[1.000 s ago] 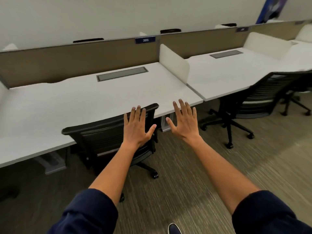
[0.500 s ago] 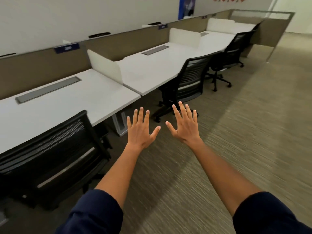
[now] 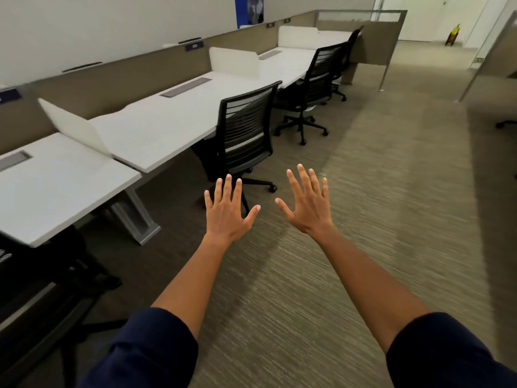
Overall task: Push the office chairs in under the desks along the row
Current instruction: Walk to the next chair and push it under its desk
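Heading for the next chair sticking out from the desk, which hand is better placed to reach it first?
Probably left: the left hand is open, nearest the mesh-back chair; the right hand is over carpet.

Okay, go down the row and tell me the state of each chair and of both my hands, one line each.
Left hand: open, fingers spread, holding nothing.
Right hand: open, fingers spread, holding nothing.
Nearest chair: at the bottom left edge, mostly cut off; cannot tell.
Second chair: backrest at the desk edge, base out on the carpet.
Third chair: seat partly under, base sticking out.
Farthest chair: mostly hidden; cannot tell.
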`<state>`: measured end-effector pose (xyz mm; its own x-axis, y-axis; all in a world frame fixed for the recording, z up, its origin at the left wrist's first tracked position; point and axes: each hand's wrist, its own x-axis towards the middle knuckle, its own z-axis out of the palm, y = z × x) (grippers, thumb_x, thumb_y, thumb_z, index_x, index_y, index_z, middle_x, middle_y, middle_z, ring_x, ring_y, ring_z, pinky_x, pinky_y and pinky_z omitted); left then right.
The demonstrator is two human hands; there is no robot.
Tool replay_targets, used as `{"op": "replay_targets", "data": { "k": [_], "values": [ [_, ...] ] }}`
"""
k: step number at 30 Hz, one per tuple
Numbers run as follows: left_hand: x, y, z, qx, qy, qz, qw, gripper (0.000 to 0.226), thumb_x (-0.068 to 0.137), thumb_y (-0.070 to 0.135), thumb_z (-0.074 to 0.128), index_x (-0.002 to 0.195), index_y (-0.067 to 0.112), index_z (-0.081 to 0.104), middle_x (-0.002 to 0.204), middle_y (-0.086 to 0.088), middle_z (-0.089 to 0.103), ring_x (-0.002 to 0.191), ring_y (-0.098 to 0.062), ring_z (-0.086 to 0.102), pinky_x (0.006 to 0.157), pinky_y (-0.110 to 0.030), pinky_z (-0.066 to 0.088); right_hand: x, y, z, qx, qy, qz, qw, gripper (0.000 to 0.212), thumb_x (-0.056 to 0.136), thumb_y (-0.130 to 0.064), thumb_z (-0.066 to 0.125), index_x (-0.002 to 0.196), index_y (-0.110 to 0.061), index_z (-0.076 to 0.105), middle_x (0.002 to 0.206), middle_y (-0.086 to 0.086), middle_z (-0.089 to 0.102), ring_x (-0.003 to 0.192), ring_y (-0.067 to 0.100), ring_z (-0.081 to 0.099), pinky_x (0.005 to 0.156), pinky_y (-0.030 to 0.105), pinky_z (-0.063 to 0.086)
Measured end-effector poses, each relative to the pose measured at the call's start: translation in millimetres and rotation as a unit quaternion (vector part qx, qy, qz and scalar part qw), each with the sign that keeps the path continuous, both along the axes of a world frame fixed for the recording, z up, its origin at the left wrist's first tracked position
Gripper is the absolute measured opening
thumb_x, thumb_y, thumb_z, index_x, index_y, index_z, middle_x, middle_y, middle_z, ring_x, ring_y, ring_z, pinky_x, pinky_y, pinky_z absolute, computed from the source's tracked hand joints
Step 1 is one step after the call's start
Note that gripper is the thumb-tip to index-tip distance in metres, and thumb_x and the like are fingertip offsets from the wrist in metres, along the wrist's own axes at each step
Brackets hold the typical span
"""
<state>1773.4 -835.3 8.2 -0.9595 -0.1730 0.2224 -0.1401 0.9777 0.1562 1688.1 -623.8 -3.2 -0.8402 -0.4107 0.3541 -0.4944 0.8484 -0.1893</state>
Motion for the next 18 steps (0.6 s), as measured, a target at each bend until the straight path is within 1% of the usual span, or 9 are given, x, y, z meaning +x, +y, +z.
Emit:
{"op": "replay_targets", "data": {
  "k": [2,6,12,18],
  "values": [
    [-24.0,22.3,0.7,-0.002,-0.004,-0.006,1.000,0.095,0.086,0.078,0.011,0.161,0.019,0.006,0.169,-0.009,-0.002,0.155,-0.030,-0.006,0.123,-0.060,0.002,-21.1,25.6,-1.8,0.002,0.003,-0.008,1.000,0.084,0.093,-0.074,0.024,0.161,-0.025,0.014,0.170,0.009,0.007,0.156,0.034,0.007,0.123,0.061,0.005],
    [-77.3,57.2,0.8,-0.007,-0.007,-0.025,1.000,0.092,0.090,0.075,0.019,0.161,0.018,0.006,0.169,-0.009,-0.002,0.155,-0.030,-0.006,0.123,-0.060,0.002,-65.1,64.0,-4.9,0.002,0.001,-0.026,1.000,0.084,0.094,-0.074,0.024,0.161,-0.025,0.013,0.170,0.009,0.007,0.155,0.034,0.007,0.123,0.061,0.006],
    [-167.7,86.3,-13.2,-0.013,-0.016,-0.043,0.999,0.091,0.091,0.075,0.019,0.161,0.018,0.006,0.169,-0.010,-0.001,0.155,-0.030,-0.005,0.123,-0.060,0.001,-138.9,95.0,-17.0,-0.001,0.004,-0.038,0.999,0.084,0.093,-0.075,0.023,0.161,-0.026,0.014,0.170,0.009,0.007,0.156,0.034,0.007,0.123,0.061,0.007],
    [-304.1,97.3,-26.9,-0.001,-0.013,-0.052,0.999,0.089,0.093,0.074,0.024,0.161,0.018,0.005,0.169,-0.010,-0.002,0.155,-0.030,-0.006,0.123,-0.059,0.000,-265.5,106.3,-20.9,0.004,0.004,-0.051,0.999,0.084,0.093,-0.075,0.023,0.161,-0.026,0.014,0.170,0.009,0.007,0.156,0.034,0.008,0.123,0.062,0.007]
  ]
}}
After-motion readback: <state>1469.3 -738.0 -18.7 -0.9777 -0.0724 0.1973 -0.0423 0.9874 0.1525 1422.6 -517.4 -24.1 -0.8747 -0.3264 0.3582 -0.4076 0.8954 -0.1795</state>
